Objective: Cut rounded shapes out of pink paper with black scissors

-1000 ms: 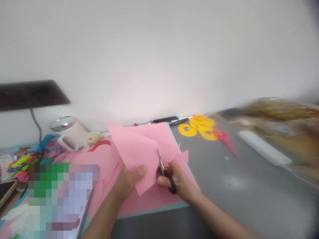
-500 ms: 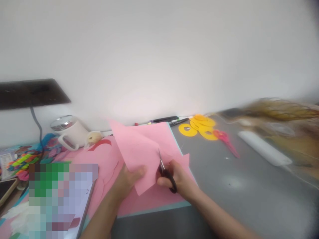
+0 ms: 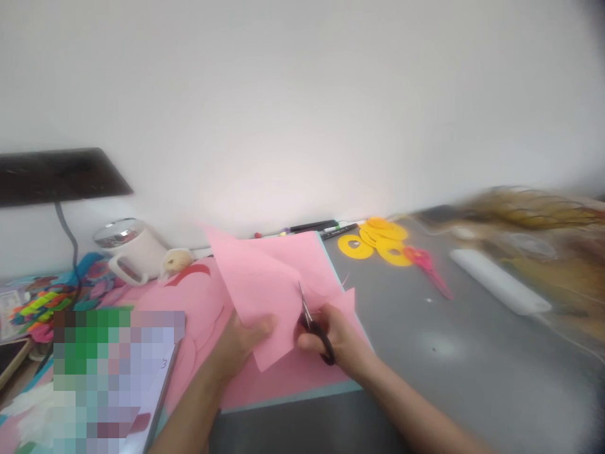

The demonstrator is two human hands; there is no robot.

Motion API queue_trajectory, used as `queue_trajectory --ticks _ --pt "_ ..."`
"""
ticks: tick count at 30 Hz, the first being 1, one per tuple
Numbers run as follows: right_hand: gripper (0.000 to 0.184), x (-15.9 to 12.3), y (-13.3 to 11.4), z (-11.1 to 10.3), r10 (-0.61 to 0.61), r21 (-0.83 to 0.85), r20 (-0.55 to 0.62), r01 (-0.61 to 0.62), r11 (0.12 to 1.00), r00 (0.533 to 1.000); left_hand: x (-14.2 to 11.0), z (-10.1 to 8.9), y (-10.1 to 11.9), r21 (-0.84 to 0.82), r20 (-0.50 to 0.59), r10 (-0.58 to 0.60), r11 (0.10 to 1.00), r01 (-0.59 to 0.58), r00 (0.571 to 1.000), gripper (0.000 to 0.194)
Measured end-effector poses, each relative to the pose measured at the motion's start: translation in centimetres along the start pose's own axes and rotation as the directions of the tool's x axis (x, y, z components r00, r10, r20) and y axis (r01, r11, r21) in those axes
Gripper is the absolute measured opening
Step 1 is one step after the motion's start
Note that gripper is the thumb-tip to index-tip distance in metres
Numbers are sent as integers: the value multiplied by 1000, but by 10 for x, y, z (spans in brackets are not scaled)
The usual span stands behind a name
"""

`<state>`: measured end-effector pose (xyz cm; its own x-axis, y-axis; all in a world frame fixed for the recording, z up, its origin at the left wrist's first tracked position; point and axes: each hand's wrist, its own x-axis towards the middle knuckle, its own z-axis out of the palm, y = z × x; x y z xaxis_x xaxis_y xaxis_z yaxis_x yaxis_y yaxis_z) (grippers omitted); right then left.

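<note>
My left hand pinches a pink sheet of paper near its lower left edge, thumb on top and the other fingers hidden beneath. In my right hand is a pair of scissors with black handles. Their blades are slightly apart and lie at the sheet's right side, along a cut edge. Under both hands, more pink paper lies on a light blue sheet. Cut pink pieces with rounded edges lie left of my left hand.
Yellow paper rings and pink scissors lie on the grey table at the right, near a white bar-shaped object. Pens line the wall. A white mug and a partly pixelated tablet-like device are at the left.
The scissor blades have opened a little more. A thin strip of pink paper beyond the right hand has shifted. Both hands stay almost in place.
</note>
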<state>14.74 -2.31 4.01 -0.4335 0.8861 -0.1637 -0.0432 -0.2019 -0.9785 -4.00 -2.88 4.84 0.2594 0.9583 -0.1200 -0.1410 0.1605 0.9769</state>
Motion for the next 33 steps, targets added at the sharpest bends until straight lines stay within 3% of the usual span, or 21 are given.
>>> queue_trajectory --ticks 8,24,33 --pt "56 0 3 -2 34 6 1 -34 999 999 0 -3 -1 71 -71 12 997 -7 997 42" --pt "41 2 3 -2 59 -54 -23 -60 997 998 -1 -7 0 107 -100 11 994 -1 995 37" --pt "57 4 1 -9 12 -45 73 -9 999 997 -2 -14 0 104 20 -34 994 32 999 31"
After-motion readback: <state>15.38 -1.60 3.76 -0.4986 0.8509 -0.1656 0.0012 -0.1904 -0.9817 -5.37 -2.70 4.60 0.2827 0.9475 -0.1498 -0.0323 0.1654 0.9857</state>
